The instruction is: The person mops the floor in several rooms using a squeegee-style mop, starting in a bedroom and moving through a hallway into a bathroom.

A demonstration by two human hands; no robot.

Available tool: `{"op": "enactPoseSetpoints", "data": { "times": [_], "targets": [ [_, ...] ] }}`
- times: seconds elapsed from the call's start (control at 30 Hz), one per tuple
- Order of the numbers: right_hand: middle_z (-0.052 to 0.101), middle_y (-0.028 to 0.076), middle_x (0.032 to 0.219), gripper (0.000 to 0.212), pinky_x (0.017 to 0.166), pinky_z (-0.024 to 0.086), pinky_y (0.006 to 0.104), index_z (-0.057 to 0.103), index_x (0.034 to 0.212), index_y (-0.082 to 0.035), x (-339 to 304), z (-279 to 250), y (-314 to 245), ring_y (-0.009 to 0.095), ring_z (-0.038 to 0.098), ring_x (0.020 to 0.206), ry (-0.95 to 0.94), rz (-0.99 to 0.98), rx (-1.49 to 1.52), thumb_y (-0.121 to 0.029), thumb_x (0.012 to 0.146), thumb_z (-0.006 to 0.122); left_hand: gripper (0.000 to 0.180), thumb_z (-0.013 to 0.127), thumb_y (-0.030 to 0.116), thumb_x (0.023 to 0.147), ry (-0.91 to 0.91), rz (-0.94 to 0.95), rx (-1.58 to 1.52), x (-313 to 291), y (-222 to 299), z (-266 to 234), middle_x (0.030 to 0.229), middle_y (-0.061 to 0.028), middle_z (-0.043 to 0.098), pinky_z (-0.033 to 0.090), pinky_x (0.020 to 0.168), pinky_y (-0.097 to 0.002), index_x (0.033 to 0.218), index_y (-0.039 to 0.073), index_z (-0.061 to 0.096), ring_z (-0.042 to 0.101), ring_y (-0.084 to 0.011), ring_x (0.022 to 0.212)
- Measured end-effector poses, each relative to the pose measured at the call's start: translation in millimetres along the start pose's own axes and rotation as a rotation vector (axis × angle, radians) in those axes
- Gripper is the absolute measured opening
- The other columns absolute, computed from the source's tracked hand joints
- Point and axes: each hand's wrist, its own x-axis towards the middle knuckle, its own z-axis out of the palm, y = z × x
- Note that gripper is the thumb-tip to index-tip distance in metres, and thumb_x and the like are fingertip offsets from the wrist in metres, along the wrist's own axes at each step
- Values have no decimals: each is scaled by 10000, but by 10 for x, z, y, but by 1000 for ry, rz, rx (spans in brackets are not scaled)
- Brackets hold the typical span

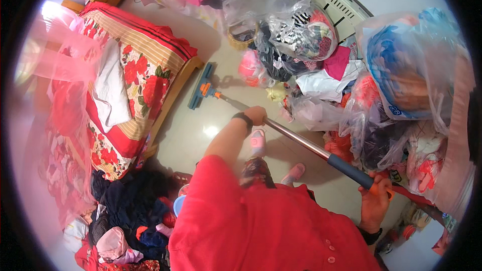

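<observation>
Mop pole (306, 142) in L grip (257, 115), hndl (349, 169) in R grip (375, 205), head (205, 88) beyond

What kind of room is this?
Probably a bedroom: there's a wooden-framed bed under a red-and-cream floral cover, sheer pink netting on the left, and a rumpled heap of dark cloth nearby.

Mop (307, 143), one: metal pole, my left fingers (261, 115) wrapped round it; orange handle end, my right fingers (384, 185) curled about it. Flat grey-blue head (196, 95), orange joint, on pale floor (188, 129) beside the bed (172, 92). Floral cover (150, 86); white cloth (111, 93) atop. Clothes heap (130, 198), lower left. Filled plastic bags (404, 65), right.
</observation>
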Motion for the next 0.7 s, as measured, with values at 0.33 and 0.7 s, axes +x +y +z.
{"op": "enactPoseSetpoints", "data": {
  "times": [0.33, 0.7],
  "targets": [
    [521, 37, 1007, 62, 701, 509, 329, 503, 924, -109, 44, 210, -59, 194, 493, 1037, 14, -15, -14, -169, 909, 500, 191, 591, 216, 703, 106, 210, 81, 375, -110, -323, 790, -182, 627, 490, 680, -430, 738, 42, 660, 613, -353, 761],
    [532, 31, 977, 47, 657, 515, 348, 505, 921, -121, 88, 231, -136, 192, 503, 1029, 42, 45, 27, -164, 908, 491, 158, 680, 166, 678, 135, -122, -119, -103, 35, -155, 869, -89, 657, 487, 725, -425, 835, 171, 701, 623, -270, 855]
  ]
}}
